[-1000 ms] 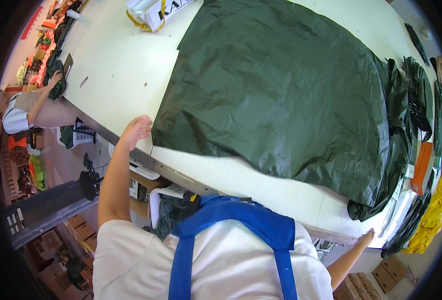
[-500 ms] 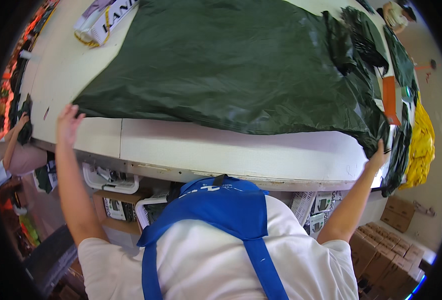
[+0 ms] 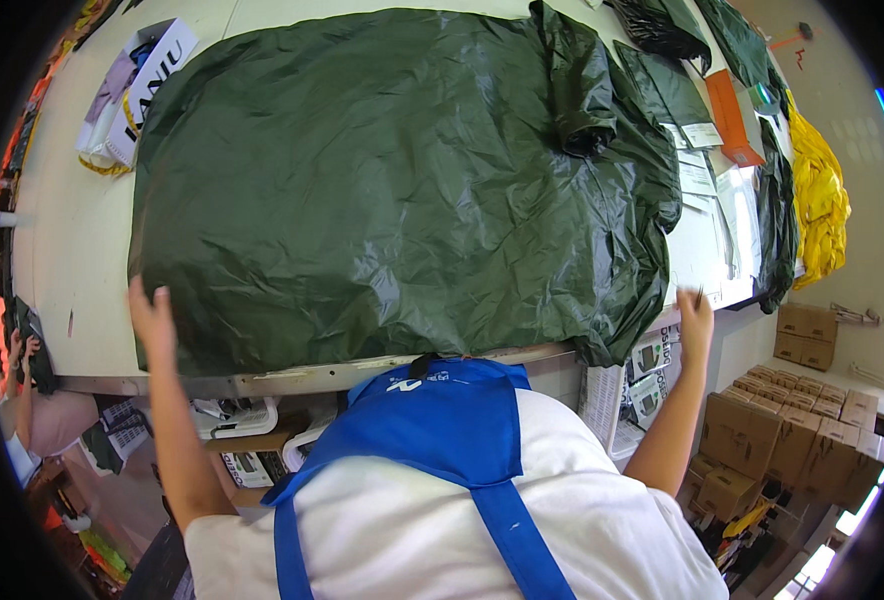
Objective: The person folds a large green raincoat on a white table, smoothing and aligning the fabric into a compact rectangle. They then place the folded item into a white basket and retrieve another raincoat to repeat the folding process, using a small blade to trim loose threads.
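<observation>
A dark green waterproof garment (image 3: pixel 362 190), like a raincoat in thin shiny sheeting, lies spread and wrinkled over the white table, its lower edge hanging at the table's front. A sleeve (image 3: pixel 580 90) is folded over it at the upper right. My left hand (image 3: pixel 154 325) is at the garment's lower left edge, fingers stretched out and apart. To the right of the garment, separate from it, my right hand (image 3: pixel 695 315) is closed. A small dark thin tip shows at its fingers; what it is I cannot make out.
A white box (image 3: pixel 152 85) with cloth and a yellow tape measure stands at the far left. Papers (image 3: pixel 697 175), an orange box (image 3: pixel 734 120) and a yellow bundle (image 3: pixel 817 195) lie right. Cartons (image 3: pixel 782 430) are stacked lower right. Another person's hands (image 3: pixel 24 352) work at far left.
The garment has come nearer and now lies flatter, over the table's front edge. Both hands have moved down toward me; the right hand has let go of its corner.
</observation>
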